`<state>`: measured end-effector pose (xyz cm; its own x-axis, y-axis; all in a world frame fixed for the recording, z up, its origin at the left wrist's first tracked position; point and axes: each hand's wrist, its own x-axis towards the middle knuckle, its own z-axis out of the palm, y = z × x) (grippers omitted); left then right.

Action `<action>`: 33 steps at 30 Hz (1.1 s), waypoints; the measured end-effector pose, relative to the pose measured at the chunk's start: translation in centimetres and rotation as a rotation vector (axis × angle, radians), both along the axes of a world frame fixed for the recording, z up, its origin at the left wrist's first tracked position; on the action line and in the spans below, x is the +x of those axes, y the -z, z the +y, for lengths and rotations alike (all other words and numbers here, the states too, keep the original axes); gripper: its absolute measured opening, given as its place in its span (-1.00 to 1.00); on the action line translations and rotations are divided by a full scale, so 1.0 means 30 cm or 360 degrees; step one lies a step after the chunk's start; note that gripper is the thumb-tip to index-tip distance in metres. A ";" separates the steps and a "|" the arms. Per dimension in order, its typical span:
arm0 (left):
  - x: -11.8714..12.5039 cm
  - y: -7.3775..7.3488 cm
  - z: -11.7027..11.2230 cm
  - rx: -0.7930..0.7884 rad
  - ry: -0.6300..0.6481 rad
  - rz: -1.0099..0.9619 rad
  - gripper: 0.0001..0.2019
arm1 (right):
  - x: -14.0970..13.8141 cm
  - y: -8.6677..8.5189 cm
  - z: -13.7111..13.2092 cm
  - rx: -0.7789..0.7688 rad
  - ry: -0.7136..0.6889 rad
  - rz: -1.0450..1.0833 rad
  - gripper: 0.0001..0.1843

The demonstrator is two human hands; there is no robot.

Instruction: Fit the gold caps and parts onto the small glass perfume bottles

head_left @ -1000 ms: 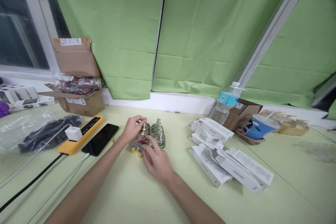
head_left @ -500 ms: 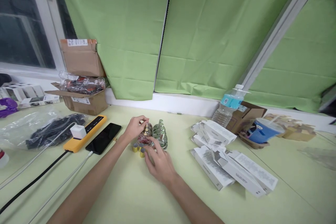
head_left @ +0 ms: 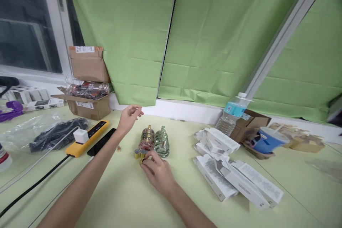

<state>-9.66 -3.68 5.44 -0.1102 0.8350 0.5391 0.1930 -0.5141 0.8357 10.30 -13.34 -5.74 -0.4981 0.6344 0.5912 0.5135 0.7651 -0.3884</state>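
Two small glass bottles stand side by side on the pale green table: a reddish one with gold bands (head_left: 146, 141) and a clear green one (head_left: 161, 142). Several little gold caps (head_left: 137, 154) lie in front of them. My right hand (head_left: 157, 171) rests on the table with its fingers pinched on one gold cap (head_left: 143, 160) by the reddish bottle's base. My left hand (head_left: 128, 117) hovers up and to the left of the bottles, fingers loosely spread, holding nothing. A tiny gold piece (head_left: 119, 148) lies beside my left forearm.
A yellow power strip (head_left: 92, 137) with a white plug and a black phone (head_left: 100, 142) lie left. Cardboard boxes (head_left: 88, 87) stand at the back left, a plastic bag of black cables (head_left: 50, 134) nearby. White cartons (head_left: 229, 171), a water bottle (head_left: 230, 114) and a blue cup (head_left: 264, 139) sit right.
My left hand let go of the reddish bottle's top and lifted away to the upper left. My right hand drew back a little to the caps in front.
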 end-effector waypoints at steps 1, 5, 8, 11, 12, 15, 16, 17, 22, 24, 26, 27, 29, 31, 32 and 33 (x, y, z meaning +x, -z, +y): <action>-0.007 -0.041 -0.029 -0.0115 0.0149 0.0127 -0.58 | -0.002 -0.007 -0.004 -0.0131 -0.0022 0.0173 -0.79; -0.004 -0.172 -0.180 -0.0547 0.0710 0.0839 -0.55 | -0.012 -0.047 -0.014 -0.0701 -0.0046 0.0928 -0.76; 0.026 -0.206 -0.260 -0.0857 0.0980 0.1194 -0.49 | -0.017 -0.069 -0.011 -0.0980 -0.0165 0.1327 -0.71; 0.058 -0.179 -0.263 -0.1011 0.1055 0.1386 -0.49 | -0.020 -0.073 -0.008 -0.1070 -0.0199 0.1560 -0.70; 0.066 -0.163 -0.251 -0.0962 0.1018 0.1377 -0.53 | -0.021 -0.070 -0.007 -0.1086 -0.0189 0.1607 -0.70; 0.081 -0.117 -0.206 -0.0792 0.0965 0.1226 -0.68 | -0.023 -0.059 -0.004 -0.1146 -0.0148 0.1688 -0.72; 0.085 -0.106 -0.194 -0.0760 0.0993 0.1167 -0.70 | -0.024 -0.056 -0.003 -0.1168 -0.0137 0.1699 -0.72; 0.088 -0.098 -0.184 -0.0736 0.1036 0.1110 -0.72 | -0.024 -0.054 -0.003 -0.1189 -0.0129 0.1705 -0.71; 0.069 -0.083 -0.132 -0.0584 0.1077 0.0836 -0.69 | -0.022 -0.050 -0.004 -0.1242 -0.0080 0.1723 -0.64; 0.038 -0.071 -0.089 -0.0468 0.0924 0.0718 -0.67 | -0.021 -0.045 -0.005 -0.1201 -0.0020 0.1600 -0.65; -0.001 -0.043 -0.034 -0.0318 0.0621 0.0635 -0.67 | -0.025 -0.038 -0.006 -0.1032 0.0075 0.1341 -0.70; -0.019 -0.023 -0.005 -0.0246 0.0422 0.0628 -0.67 | -0.029 -0.033 -0.007 -0.0915 0.0108 0.1186 -0.72; -0.043 0.023 0.047 -0.0125 0.0128 0.0651 -0.68 | -0.039 -0.026 -0.011 -0.0686 0.0111 0.0913 -0.77; -0.045 0.068 0.083 -0.0043 0.0047 0.0683 -0.71 | -0.050 -0.020 -0.018 -0.0525 0.0045 0.0714 -0.75; -0.038 0.086 0.094 -0.0005 0.0024 0.0715 -0.72 | -0.054 -0.019 -0.021 -0.0464 0.0021 0.0640 -0.73; -0.027 0.100 0.101 0.0020 0.0006 0.0745 -0.73 | -0.057 -0.017 -0.024 -0.0409 0.0009 0.0576 -0.71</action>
<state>-10.48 -0.64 2.45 0.1504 0.8280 0.5402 0.5458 -0.5251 0.6530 8.60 -14.07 -5.23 -0.2840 0.7858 0.5495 0.3134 0.6177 -0.7213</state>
